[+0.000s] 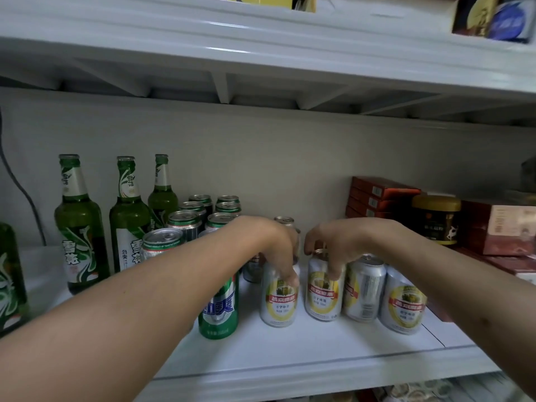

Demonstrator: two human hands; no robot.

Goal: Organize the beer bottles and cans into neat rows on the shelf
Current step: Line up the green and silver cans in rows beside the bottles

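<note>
On the white shelf [304, 355] stands a front row of silver-and-yellow beer cans. My left hand [272, 245] grips the top of the leftmost silver can [279, 303] from above. My right hand [333, 242] grips the top of the second silver can [322, 297] beside it. Two more silver cans [365, 288] [403, 306] stand to the right. A green can [219, 311] stands under my left forearm. Behind it are several green-topped cans [185, 220]. Three green beer bottles [79, 227] [129, 219] [162, 192] stand upright at the left. Another silver can [285, 221] stands behind my hands.
A fourth green bottle [10, 274] is cut off at the left edge. Red boxes [377, 195], a dark jar with a yellow lid [436, 219] and more red cartons [499, 230] fill the shelf's right side. The upper shelf [261, 59] hangs close overhead.
</note>
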